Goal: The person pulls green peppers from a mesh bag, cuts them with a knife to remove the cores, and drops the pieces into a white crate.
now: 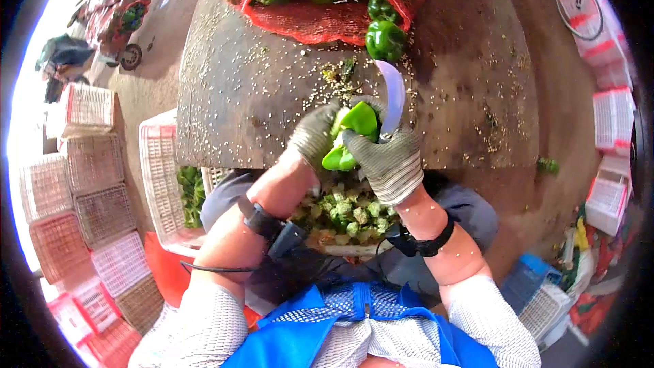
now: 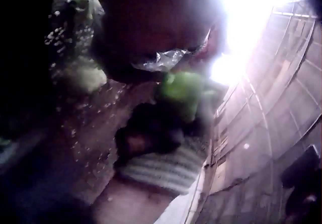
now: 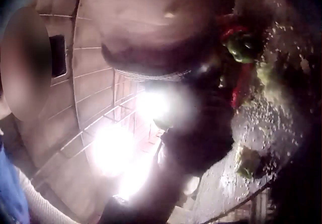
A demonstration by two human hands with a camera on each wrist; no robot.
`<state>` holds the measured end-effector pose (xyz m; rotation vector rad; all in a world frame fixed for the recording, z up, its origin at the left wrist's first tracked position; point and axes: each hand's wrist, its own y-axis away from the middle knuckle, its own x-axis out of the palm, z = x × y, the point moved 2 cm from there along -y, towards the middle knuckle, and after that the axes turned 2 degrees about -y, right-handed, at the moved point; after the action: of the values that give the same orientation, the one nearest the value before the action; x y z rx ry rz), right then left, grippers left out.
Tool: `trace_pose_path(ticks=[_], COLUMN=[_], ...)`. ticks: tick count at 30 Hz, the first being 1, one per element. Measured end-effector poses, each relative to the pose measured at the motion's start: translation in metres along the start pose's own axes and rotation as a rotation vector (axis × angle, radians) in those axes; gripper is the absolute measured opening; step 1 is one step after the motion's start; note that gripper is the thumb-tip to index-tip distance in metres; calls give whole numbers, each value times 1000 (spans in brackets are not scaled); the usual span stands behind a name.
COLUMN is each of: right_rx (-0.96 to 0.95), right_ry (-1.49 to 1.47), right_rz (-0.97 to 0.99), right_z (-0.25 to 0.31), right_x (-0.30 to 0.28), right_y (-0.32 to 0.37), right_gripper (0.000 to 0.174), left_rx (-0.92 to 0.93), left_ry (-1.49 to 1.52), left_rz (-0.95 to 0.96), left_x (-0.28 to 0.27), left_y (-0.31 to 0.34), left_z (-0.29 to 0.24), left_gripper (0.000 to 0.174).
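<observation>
Over the near edge of the table, my gloved left hand [image 1: 312, 135] grips a green bell pepper [image 1: 360, 120] that is split open, its pale inside showing. My gloved right hand [image 1: 390, 163] holds a knife with a curved blade [image 1: 393, 94] pointing away from me, and its thumb lies against the pepper. The knife's handle is hidden in the palm. In the left wrist view the pepper [image 2: 182, 91] shows blurred beyond a striped glove cuff. Glare and shadow hide most of the right hand's work in the right wrist view.
Seeds litter the wooden table [image 1: 238, 116]. A red mesh bag [image 1: 320, 31] of peppers lies at its far side, with a whole pepper [image 1: 385, 41] at the mouth. Pepper cores [image 1: 354, 215] fill a container between the legs. Left stands a crate [image 1: 157, 184] holding green pieces; stacked crates [image 1: 102, 204] stand beyond.
</observation>
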<state>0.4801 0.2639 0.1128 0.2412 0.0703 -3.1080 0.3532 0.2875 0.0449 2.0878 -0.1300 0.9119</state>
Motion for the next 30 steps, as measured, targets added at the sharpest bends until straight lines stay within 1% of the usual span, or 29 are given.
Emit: trace_pose_path(ticks=[1, 2, 3, 4, 5, 6, 7, 8, 9, 10, 12, 13, 16, 17, 18, 20, 21, 24, 25, 27, 28, 29, 30], right_rx=[104, 113, 124, 176, 229, 282, 330, 325, 320, 266, 159, 201, 269, 231, 213, 184, 145, 174, 214, 192, 181, 288, 286], right_ry=[-74, -156, -237, -278, -318, -358, -338, -382, -425, -366, -252, -255, -331, -229, -211, -176, -80, 49, 95, 118, 129, 92, 74], right_rz=[28, 3, -24, -18, -14, -13, -15, -4, 8, 32, 84, 133, 148, 134, 143, 159, 141, 225, 238, 238, 238, 215, 207], right_z=[-6, -8, -9, -16, -22, -29, -30, -26, -22, -23, -28, -33, -31, -31, -30, -29, -32, -40, -35, -39, -38, -34, -35], right_x=[0, -2, -5, -12, -18, -25, -34, -37, -39, -39, -36, -35, -32, -33, -33, -33, -32, -30, -27, -26, -25, -30, -31], right_y=[-1, -2, -2, -1, 0, 1, 2, 4, 7, 8, 10, 11, 9, 7, 6, 6, 8, 12, 12, 12, 11, 12, 11], right_gripper=[65, 61, 57, 54, 51, 48, 47, 48, 49, 50, 53, 55, 56, 63, 65, 69, 69, 67, 64, 61, 60, 58, 57], left_rx=[55, 80, 42, 5, 80, 134, 234, 203, 171, 129, 168, 105, 163, 211, -133, 135, 152, 314, 373, 281, 229, 179, 187], left_ry=[40, 78, 86, 90, -62, -140, -291, -255, -219, -344, -543, -465, -753, -866, -891, -944, -912, -1256, -1190, -1222, -1155, -1087, -1089], left_rz=[-47, -126, 57, 239, 62, 108, 53, 99, 143, 159, 153, 230, 153, 268, 152, 308, 379, 458, 501, 461, 434, 403, 392], left_x=[-2, -6, -18, -17, -14, -11, 0, 2, 5, 9, 6, 9, 14, 19, 38, 13, 11, 4, 11, 9, 7, 7, 6], left_y=[-1, -1, 7, 19, 26, 33, 42, 44, 46, 50, 48, 55, 56, 60, 80, 54, 50, 38, 40, 34, 36, 39, 40], left_z=[-10, -23, -42, -57, -59, -60, -60, -59, -58, -58, -53, -54, -50, -48, -56, -23, -19, -10, -10, 2, 7, 11, 15], left_gripper=[29, 35, 37, 38, 38, 36, 29, 25, 27, 28, 33, 37, 41, 51, 56, 61, 67, 72, 73, 78, 75, 73, 72])
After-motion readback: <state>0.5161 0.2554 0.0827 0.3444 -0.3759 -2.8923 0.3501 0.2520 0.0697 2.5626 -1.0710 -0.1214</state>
